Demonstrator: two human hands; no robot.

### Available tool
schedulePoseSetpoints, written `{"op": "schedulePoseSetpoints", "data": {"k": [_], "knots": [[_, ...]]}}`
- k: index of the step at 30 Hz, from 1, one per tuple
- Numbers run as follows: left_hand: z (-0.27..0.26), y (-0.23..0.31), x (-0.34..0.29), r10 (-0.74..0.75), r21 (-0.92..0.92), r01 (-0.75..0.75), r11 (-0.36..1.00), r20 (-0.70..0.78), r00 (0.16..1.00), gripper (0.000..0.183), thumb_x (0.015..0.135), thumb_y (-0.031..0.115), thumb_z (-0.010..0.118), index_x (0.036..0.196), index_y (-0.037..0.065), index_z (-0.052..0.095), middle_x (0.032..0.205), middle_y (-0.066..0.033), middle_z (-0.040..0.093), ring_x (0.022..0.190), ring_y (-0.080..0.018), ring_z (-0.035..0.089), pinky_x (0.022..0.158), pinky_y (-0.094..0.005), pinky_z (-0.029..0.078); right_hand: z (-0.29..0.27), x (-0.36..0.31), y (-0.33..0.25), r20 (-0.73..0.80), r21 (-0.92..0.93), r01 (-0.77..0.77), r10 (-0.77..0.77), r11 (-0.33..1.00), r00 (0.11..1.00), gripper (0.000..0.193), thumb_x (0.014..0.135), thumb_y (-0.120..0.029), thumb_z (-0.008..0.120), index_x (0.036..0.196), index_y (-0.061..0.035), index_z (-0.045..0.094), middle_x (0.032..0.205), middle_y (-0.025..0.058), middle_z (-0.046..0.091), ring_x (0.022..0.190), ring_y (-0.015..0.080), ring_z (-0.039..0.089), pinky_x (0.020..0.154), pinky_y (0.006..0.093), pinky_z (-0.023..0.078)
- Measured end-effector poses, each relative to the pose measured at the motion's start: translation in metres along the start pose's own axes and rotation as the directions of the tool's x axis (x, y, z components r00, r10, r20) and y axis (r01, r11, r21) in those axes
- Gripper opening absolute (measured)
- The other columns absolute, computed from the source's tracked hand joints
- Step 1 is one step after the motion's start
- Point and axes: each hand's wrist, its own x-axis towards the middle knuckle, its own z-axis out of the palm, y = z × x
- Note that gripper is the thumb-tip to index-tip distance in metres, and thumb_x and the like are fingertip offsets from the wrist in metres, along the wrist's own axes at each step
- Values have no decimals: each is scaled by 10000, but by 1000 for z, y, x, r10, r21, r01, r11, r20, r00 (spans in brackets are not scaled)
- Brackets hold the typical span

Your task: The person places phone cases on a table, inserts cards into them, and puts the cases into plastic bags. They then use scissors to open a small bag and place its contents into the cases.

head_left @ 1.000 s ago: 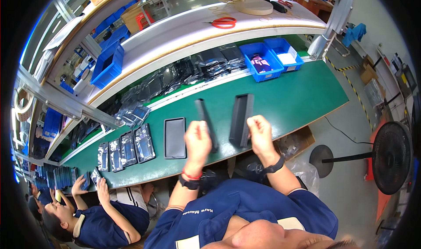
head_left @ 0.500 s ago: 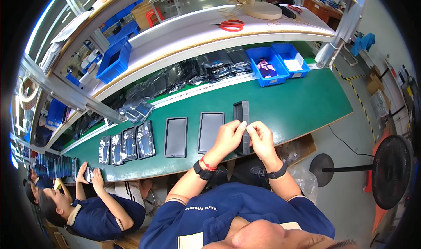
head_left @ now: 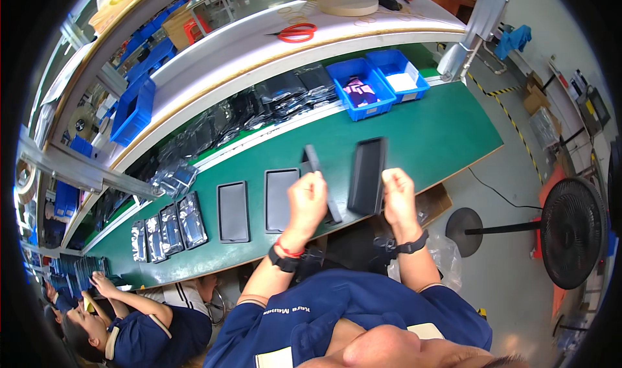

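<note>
My left hand point(head_left: 307, 201) is closed on the edge of a thin black tray point(head_left: 312, 159), which stands nearly on edge above the green bench. My right hand point(head_left: 398, 193) grips the right edge of another shallow black tray point(head_left: 367, 173), its hollow side showing. The two trays are apart, with a gap of green between them. On the bench left of my hands lies a black rectangular tray point(head_left: 277, 206), partly hidden by my left hand. A similar tray point(head_left: 233, 214) lies farther left, flat with its rim up.
Several bagged dark flat items point(head_left: 192, 219) lie in a row at the left. More bagged pieces point(head_left: 220, 118) are heaped under the shelf. Two blue bins point(head_left: 370, 111) stand at the back. Red-handled scissors point(head_left: 297, 33) lie on the shelf. A co-worker point(head_left: 142, 313) sits at left; a black fan point(head_left: 573, 225) stands right.
Two black trays held together are now apart, one in each hand. My left hand has moved left and my right hand slightly right. The whole view has shifted.
</note>
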Motion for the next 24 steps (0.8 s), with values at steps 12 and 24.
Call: {"op": "schedulePoseSetpoints", "data": {"k": [12, 24], "knots": [[47, 6, 3, -62, -157, 147, 977, 451, 890, 157, 874, 159, 593, 915, 14, 548, 731, 15, 558, 621, -24, 498, 540, -177, 416, 0, -7, -23, 287, -147, -43, 84, 988, 954, 107, 884, -66, 508, 831, 7, 565, 657, 7, 527, 517, 69, 500, 479, 205, 431], [54, 23, -11, 109, -48, -100, 994, 263, 959, 82, 839, 48, 608, 831, -13, 553, 723, -13, 592, 663, -38, 534, 584, -195, 454, -5, -4, -19, 328, 51, 8, -24, 999, 944, 90, 797, -40, 574, 719, 4, 561, 609, 16, 533, 479, 80, 516, 434, 198, 426]]}}
